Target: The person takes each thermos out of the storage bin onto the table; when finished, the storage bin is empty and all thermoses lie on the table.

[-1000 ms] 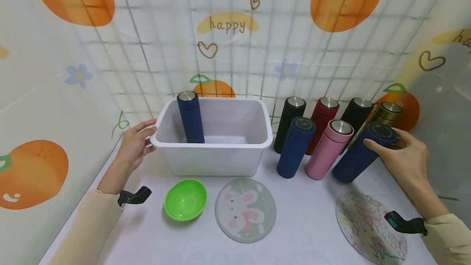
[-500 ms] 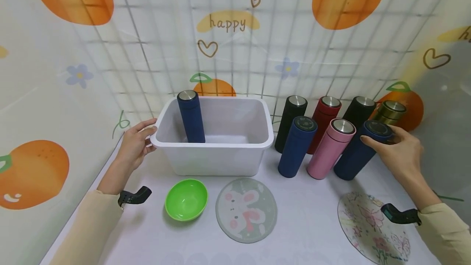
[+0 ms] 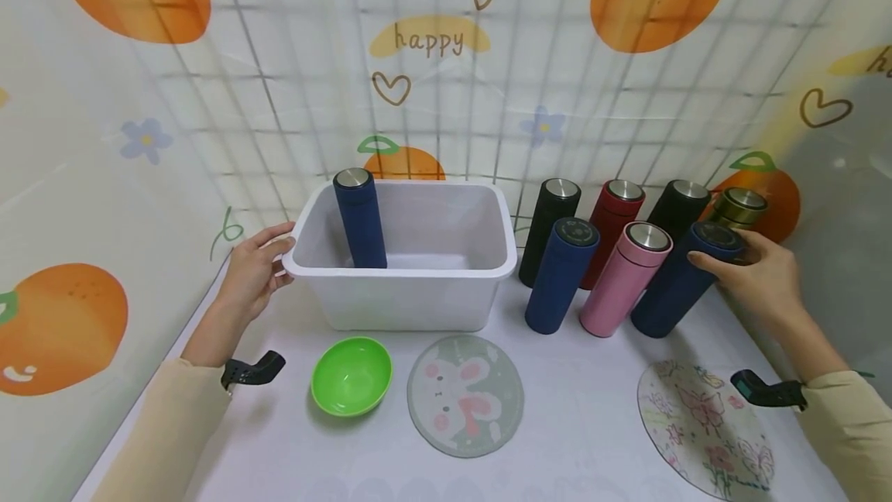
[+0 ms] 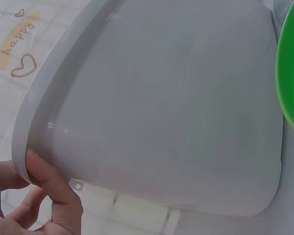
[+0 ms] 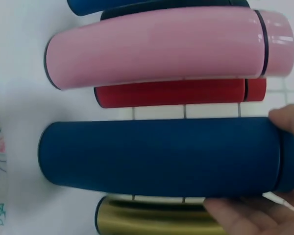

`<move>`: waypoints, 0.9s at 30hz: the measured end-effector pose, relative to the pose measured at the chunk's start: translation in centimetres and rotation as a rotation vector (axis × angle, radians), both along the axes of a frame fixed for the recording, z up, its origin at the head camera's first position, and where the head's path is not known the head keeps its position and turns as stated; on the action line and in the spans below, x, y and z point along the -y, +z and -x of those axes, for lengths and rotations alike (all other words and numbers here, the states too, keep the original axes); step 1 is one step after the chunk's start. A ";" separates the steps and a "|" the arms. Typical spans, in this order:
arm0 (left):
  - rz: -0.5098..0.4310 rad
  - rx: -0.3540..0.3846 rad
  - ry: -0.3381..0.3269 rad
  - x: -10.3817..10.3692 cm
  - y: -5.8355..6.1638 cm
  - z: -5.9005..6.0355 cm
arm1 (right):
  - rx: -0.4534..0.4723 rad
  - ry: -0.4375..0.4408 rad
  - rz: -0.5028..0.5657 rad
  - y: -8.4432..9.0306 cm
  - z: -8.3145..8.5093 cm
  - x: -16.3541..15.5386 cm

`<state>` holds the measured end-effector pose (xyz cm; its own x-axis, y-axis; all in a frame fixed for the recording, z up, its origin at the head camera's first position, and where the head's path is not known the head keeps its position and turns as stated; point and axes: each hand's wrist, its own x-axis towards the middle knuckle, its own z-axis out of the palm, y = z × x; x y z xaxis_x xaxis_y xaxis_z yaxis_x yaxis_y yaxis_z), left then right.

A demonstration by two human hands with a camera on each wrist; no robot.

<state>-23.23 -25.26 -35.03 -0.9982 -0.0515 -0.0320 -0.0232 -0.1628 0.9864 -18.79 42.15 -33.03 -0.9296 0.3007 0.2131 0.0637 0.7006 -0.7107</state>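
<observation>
My left hand pinches the left rim of a white plastic tub; in the left wrist view the thumb and fingers lie on either side of that rim. One blue thermos with a steel lid top leans inside the tub. At the right, my right hand grips a dark blue thermos near its lid, thumb on one side and fingers on the other. Beside it stand a pink thermos and another blue thermos. A gold thermos shows partly behind the held one.
Behind the front row stand a black thermos, a red thermos and a second black thermos. A green bowl and a round bunny mat lie before the tub. A floral mat lies front right.
The held dark blue thermos has come slightly left and more upright, closer to the pink one, with my right hand around its top. My left hand stays on the tub's rim.
</observation>
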 end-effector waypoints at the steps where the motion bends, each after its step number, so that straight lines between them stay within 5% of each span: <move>1: 0.000 -0.002 -0.001 0.0 0.0 0.0 | -0.001 0.018 0.033 0.0 0.0 -0.1; 7: -0.009 -0.005 -0.002 0.1 0.2 0.0 | 0.019 0.058 0.097 -0.1 0.0 -0.5; 18: -0.006 0.013 -0.004 -0.2 -0.1 0.1 | 0.033 0.039 -0.039 -0.5 -0.8 -0.8; 27: -0.022 0.001 0.006 0.0 -0.1 0.0 | -0.031 0.029 -0.048 1.4 -1.4 -0.7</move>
